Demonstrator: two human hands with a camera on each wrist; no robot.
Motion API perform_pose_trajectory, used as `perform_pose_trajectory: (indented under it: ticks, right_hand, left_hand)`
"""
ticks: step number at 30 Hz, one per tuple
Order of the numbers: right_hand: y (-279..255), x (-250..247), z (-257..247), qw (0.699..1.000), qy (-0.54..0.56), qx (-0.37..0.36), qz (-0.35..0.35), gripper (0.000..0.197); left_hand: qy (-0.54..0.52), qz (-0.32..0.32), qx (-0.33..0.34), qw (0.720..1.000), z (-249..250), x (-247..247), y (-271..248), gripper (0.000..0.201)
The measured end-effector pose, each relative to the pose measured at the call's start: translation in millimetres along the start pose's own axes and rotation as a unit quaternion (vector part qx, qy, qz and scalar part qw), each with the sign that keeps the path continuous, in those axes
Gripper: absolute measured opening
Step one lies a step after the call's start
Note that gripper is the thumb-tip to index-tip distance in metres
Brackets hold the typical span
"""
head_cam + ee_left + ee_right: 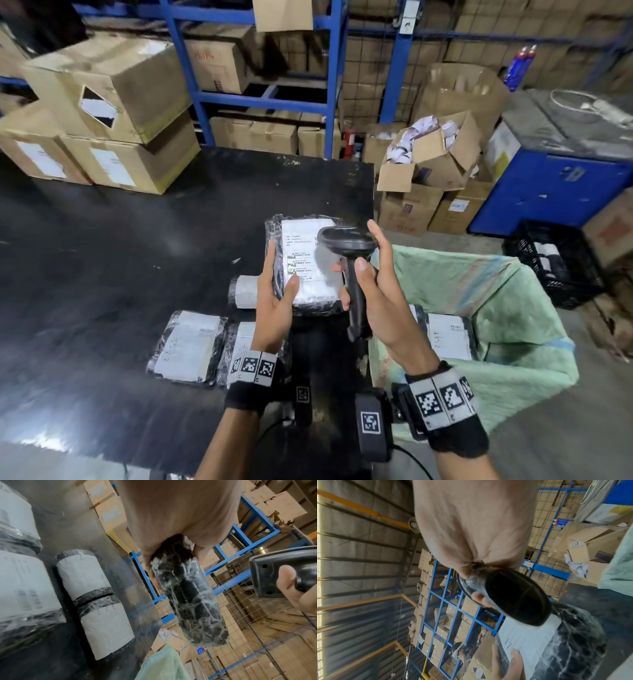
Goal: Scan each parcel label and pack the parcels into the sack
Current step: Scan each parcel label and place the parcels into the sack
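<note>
My left hand (275, 291) grips a black plastic-wrapped parcel (301, 263) by its left edge, white label up, above the black table (120, 260). In the left wrist view the same parcel (190, 601) juts out from my palm. My right hand (373, 284) holds a black barcode scanner (346, 243) by the handle, its head over the label. The right wrist view shows the scanner (513, 600) above the label (529, 638). Three more labelled parcels (186, 346) (245, 291) (245, 339) lie on the table. A green sack (507, 308) stands open at the right with a parcel (448, 334) inside.
Cardboard boxes (102, 113) are stacked on the table's far left. Blue shelving (270, 96) with boxes stands behind. Open cartons (435, 161), a blue cabinet (555, 188) and a black crate (555, 263) are right of the table.
</note>
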State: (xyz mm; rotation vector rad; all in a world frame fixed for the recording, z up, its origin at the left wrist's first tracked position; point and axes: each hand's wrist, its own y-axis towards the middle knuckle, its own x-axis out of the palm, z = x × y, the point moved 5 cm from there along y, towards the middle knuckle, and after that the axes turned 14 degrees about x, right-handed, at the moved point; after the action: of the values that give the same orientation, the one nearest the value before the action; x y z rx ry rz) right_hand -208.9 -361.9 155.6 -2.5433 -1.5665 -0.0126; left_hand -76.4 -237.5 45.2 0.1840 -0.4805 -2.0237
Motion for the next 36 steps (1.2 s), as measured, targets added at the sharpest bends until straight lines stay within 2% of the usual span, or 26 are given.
perform_pose_trajectory:
  ticks: [6,13,26,36]
  right_hand:
    - [-2,-1,-12,1.0,-0.014,0.008,0.016,0.054]
    - [-10,3,-11,0.998,-0.052,0.009,0.014,0.052]
    - [-12,5,-4,0.998,-0.064,0.006,0.011,0.053]
    - [-7,5,12,0.998,-0.06,-0.028,0.015,0.055]
  left_hand:
    - [0.038,0.001,0.013,0.999,3,11,-6,0.071]
    - [0.029,0.011,0.019,0.999,-5,6,-11,0.071]
    - [0.04,0.024,0.002,0.999,-7,5,-16,0.071]
    - [0.04,0.037,-0.023,0.998,-11,-9,-26,0.072]
